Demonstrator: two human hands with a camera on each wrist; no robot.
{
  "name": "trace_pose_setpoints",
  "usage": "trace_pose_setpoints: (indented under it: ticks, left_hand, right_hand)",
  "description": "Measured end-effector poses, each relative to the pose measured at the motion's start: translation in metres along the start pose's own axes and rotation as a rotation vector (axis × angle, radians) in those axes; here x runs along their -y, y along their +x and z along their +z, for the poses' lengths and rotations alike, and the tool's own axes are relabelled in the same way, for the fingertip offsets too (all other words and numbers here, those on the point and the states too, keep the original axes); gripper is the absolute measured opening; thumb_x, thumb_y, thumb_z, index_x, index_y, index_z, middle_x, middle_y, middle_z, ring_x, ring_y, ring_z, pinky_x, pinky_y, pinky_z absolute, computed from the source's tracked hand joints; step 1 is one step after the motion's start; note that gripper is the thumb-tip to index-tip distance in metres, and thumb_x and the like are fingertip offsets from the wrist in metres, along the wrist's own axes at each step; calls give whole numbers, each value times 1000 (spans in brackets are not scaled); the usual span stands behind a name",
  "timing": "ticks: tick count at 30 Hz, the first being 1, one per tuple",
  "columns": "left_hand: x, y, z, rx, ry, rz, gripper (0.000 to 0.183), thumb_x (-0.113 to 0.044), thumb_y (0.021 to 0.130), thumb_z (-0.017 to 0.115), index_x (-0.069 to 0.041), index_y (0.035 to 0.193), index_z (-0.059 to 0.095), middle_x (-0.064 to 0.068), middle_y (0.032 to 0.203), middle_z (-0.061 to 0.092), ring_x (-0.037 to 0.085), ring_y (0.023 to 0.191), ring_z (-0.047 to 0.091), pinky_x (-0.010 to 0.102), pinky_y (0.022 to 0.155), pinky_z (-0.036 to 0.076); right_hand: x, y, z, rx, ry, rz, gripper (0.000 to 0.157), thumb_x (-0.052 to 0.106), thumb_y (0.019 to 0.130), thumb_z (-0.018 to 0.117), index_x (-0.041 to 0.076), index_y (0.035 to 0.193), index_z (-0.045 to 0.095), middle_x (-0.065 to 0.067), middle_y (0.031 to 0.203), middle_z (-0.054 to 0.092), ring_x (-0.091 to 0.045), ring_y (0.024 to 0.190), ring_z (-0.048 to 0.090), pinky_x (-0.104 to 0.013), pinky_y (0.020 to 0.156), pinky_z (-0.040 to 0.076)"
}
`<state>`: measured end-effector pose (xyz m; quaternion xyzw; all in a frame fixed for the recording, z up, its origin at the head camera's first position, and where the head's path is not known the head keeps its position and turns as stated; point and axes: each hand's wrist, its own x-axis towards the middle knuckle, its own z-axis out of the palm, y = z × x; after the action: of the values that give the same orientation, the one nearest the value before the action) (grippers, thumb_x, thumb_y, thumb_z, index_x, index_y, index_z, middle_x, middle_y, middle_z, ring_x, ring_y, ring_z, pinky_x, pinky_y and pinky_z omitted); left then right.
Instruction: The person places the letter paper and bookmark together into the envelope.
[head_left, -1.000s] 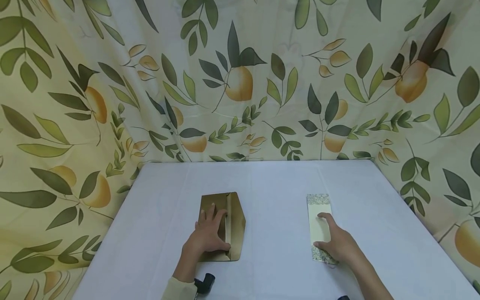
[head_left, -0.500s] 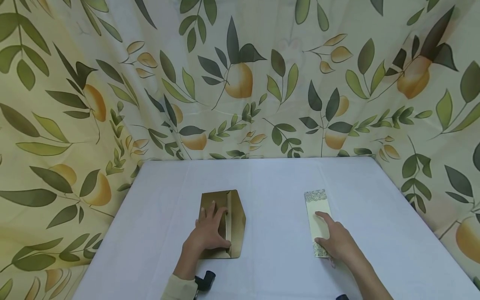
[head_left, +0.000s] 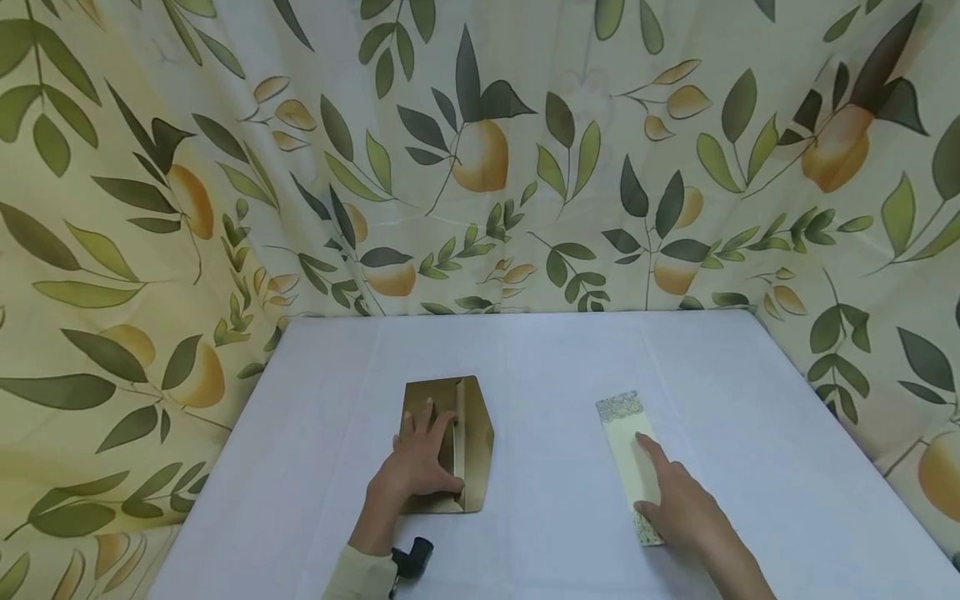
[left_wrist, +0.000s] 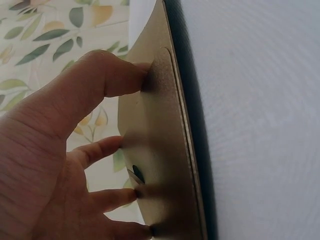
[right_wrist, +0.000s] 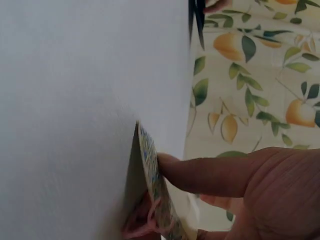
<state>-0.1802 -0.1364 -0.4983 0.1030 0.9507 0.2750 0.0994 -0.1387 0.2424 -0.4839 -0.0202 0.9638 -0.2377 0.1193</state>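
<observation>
A gold-brown envelope lies on the white table left of centre, its flap opened out to the right. My left hand rests on it with spread fingers, thumb and index finger at the opening's edge. In the left wrist view the fingertips touch the envelope's face. Right of centre, my right hand pinches a long pale bookmark with patterned ends. The bookmark stands tilted on edge in the right wrist view, a pink tassel beside its lower end. The fingers behind it are mostly hidden.
A white cloth covers the table. Behind it and to both sides hangs a curtain printed with leaves and fruit. A black camera mount sits at my left wrist.
The bookmark's far end has swung left and its near end has shifted right, so it now slants. My right hand has moved slightly towards me. The left hand stays on the envelope.
</observation>
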Motion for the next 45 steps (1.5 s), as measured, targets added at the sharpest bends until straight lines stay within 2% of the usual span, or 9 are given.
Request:
trace_pose_setpoints:
  ticks: [7, 13, 17, 21, 28, 35, 40, 43, 45]
  left_hand:
    - [0, -1, 0, -4, -22, 5, 99, -28, 68, 93, -15, 152, 43, 26, 167, 15, 63, 147, 8, 80, 105, 23]
    - [0, 0, 0, -6, -24, 7, 99, -29, 68, 94, -15, 152, 43, 26, 167, 15, 62, 147, 8, 80, 106, 23]
    - [0, 0, 1, -4, -20, 7, 99, -29, 68, 93, -16, 152, 42, 27, 167, 16, 62, 147, 8, 80, 106, 22]
    - [1, -1, 1, -2, -16, 5, 99, -29, 68, 93, -16, 152, 42, 27, 167, 16, 62, 147, 8, 80, 106, 22]
    - [1, 0, 2, 2, -8, 7, 99, -30, 69, 93, -15, 152, 42, 27, 167, 16, 63, 147, 8, 79, 106, 23]
    - [1, 0, 2, -3, -8, 4, 98, -30, 69, 93, -15, 152, 43, 27, 167, 17, 63, 147, 8, 79, 107, 23]
    - [1, 0, 2, 0, -2, -3, 99, -30, 69, 93, -16, 152, 42, 27, 167, 17, 62, 147, 8, 78, 107, 23]
    - [1, 0, 1, 2, -3, -5, 99, -30, 68, 93, -16, 152, 42, 26, 167, 17, 62, 147, 9, 78, 107, 23]
    - [1, 0, 1, 2, -6, -5, 99, -30, 68, 93, -17, 152, 42, 27, 167, 17, 62, 147, 9, 78, 107, 23]
  right_hand:
    - [4, -2, 3, -26, 18, -24, 99, 3, 79, 86, 11, 158, 26, -28, 108, 61, -27, 76, 58, -46, 62, 52]
    - [2, -1, 1, -4, 11, -8, 83, 7, 79, 86, 7, 150, 43, -38, 116, 63, -31, 81, 62, -48, 63, 54]
    - [0, 1, 0, 1, 31, 8, 80, 7, 78, 86, 7, 149, 49, -40, 131, 56, -47, 98, 65, -58, 74, 55]
    - [-4, 3, 1, 5, 67, 1, 83, 8, 79, 86, 7, 152, 46, -39, 144, 47, -63, 123, 50, -72, 90, 46]
    - [-10, 2, -2, -9, 155, 7, 83, 13, 81, 86, 9, 153, 44, -40, 147, 42, -66, 127, 44, -75, 91, 44]
    - [-4, 0, -7, -13, 251, 14, 57, 16, 98, 70, 9, 150, 49, -40, 146, 44, -64, 126, 47, -73, 88, 47]
    - [-3, -3, -7, -33, 332, -38, 46, 12, 103, 60, 8, 148, 53, -38, 150, 41, -62, 132, 42, -73, 95, 43]
    - [-3, -3, -7, -64, 377, -78, 43, 7, 100, 63, 7, 143, 57, -34, 142, 53, -53, 122, 56, -61, 93, 50]
    - [-3, -3, -6, -82, 396, -94, 43, 5, 98, 67, 8, 140, 59, -29, 127, 61, -38, 105, 63, -47, 81, 54]
